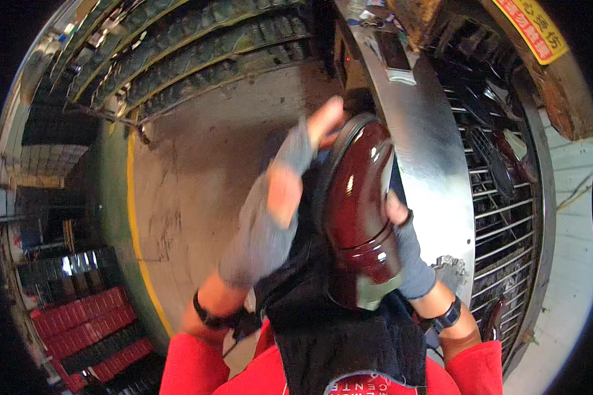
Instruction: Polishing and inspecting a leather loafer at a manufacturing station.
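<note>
Fingers [327,122]: left straight, right [396,210] against shoe [359,197]

flat dark object [393,51] on a shiny metal bench [433,148], dark sole-shaped piece [491,161] on the barred rack [503,209] alongside

Yellow sign [532,29], red and dark characters [537,41], on brown frame [563,105] beyond and right of right hand [412,253]. Pale lettering [369,385] on worn clothing [349,345] below that hand.

the left forearm [221,293] slants up and inward to the left hand [288,174], blurred, with its fingers stretched out ahead. the right forearm [458,331] leans inward too, and the right hand [412,253] sits lower, gripping, most of its fingers hidden.
</note>
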A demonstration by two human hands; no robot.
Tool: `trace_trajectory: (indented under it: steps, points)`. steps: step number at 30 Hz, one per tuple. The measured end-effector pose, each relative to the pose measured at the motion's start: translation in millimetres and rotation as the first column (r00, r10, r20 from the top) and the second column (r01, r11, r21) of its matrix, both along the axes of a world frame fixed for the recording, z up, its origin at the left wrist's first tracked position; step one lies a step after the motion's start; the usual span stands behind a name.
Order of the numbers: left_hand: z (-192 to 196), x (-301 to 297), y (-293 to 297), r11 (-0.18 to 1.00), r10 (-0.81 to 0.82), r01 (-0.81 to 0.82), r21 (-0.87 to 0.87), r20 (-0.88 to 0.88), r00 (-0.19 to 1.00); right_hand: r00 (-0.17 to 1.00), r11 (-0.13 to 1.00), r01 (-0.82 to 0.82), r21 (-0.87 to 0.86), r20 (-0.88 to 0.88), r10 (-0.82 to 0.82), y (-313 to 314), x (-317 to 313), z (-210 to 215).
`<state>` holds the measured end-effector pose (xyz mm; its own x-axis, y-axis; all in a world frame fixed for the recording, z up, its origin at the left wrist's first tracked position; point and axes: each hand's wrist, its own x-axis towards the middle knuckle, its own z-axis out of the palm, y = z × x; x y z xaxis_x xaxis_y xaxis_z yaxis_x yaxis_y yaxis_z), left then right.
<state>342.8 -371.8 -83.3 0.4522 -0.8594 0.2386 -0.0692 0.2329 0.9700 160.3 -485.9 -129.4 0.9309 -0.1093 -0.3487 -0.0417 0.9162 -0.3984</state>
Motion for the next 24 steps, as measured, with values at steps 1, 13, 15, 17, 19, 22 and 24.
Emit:
trace_trajectory:
  steps: [1,13,15,17,19,22,24]
  points:
    - [3,5,-21,0.999,-0.032,0.032,-0.017,-0.008,0.999,0.987,0.991,-0.023,0.135,0.159,0.001,-10,2,-31]
    - [-15,-22,-29,0.967,0.236,-0.224,0.124,-0.096,0.967,0.976,0.973,-0.17,-0.154,-0.161,0.145,6,-59,-25]
    - [-32,-31,-17,0.933,0.353,-0.359,0.031,0.117,0.928,0.931,0.81,-0.296,-0.507,-0.342,0.126,7,-62,1]
    - [-45,-53,-4,0.888,0.438,-0.457,0.053,0.209,0.874,0.919,0.849,-0.281,-0.447,-0.381,0.103,13,-53,16]
    - [-48,-54,-4,0.877,0.45,-0.479,0.04,0.283,0.847,0.906,0.908,-0.226,-0.353,-0.42,0.062,18,-48,26]
    - [-46,-34,-31,0.939,0.316,-0.342,-0.02,0.439,0.841,0.9,0.94,-0.03,-0.339,-0.419,-0.122,15,-48,17]
    - [-67,-22,-59,0.999,0.05,-0.048,-0.012,0.261,0.964,0.905,0.921,0.053,-0.385,-0.371,-0.207,-9,-58,-1]
